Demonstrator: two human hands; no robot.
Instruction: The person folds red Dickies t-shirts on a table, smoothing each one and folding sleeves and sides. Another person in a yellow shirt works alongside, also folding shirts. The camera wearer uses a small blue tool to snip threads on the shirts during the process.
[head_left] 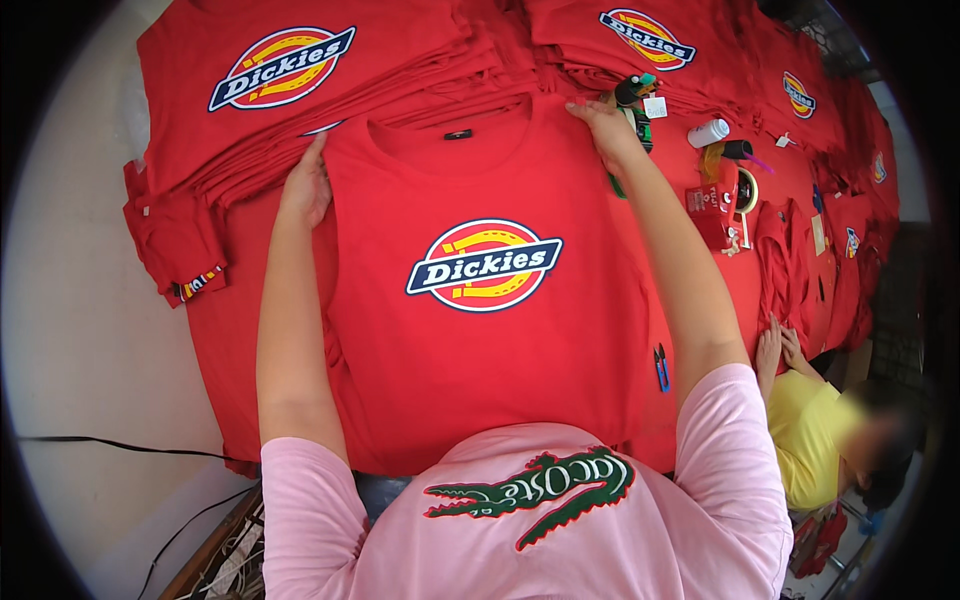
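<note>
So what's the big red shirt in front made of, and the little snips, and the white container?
The red shirt: probably cotton or blended knit; it's matt, with soft ripples. The snips: probably metal blades, since they're dark and thin, with a blue plastic handle. The white container: perhaps plastic, as it looks smooth, but I can't be sure.

The hands (pixel 309 190) (pixel 606 130) rest at both sides of a spread red shirt (pixel 480 360), stacked shirts (pixel 190 90) beyond it.
</note>
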